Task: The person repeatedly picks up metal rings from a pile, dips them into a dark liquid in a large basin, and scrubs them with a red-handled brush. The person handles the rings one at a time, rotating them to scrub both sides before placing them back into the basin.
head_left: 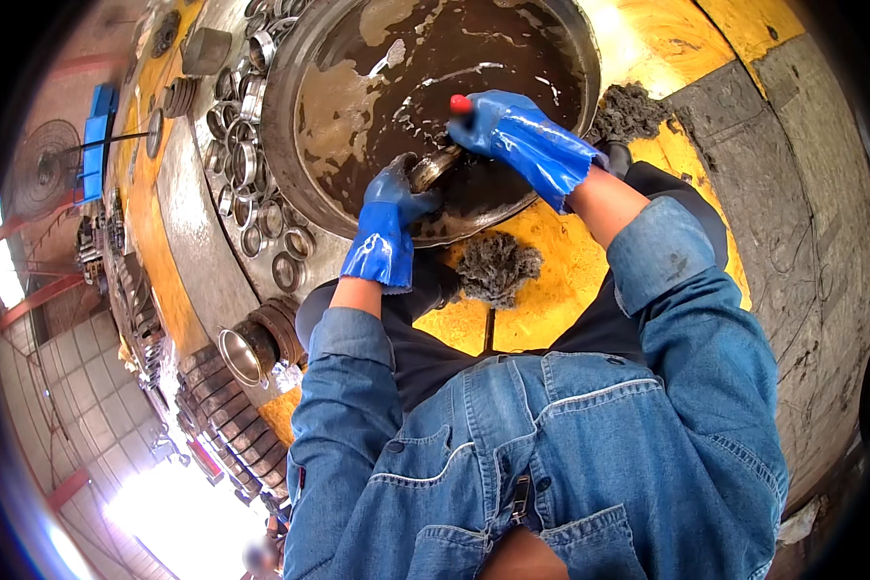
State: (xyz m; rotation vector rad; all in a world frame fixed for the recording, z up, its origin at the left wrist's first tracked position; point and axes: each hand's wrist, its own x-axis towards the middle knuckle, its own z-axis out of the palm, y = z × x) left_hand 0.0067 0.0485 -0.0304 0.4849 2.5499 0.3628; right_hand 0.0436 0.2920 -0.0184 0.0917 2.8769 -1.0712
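Note:
Both my hands wear blue rubber gloves and are over a wide round metal basin [282, 145] of dark, foamy liquid. At the basin's near side my left hand [393, 196] is closed around a shiny wet metal piece [435, 168], which looks like a ring; the glove hides part of it. My right hand [507, 130], farther right and a little higher, is closed on a tool with a red-ended handle [460, 103]. The tool's working end is hidden beneath the glove, close to the metal piece.
Many metal rings [245, 164] are piled left of the basin. A larger metal cylinder [246, 353] lies nearer me. Grey fibrous wads rest at the basin's near edge [498, 269] and right side [630, 113]. Grey sheeting [793, 193] covers the right.

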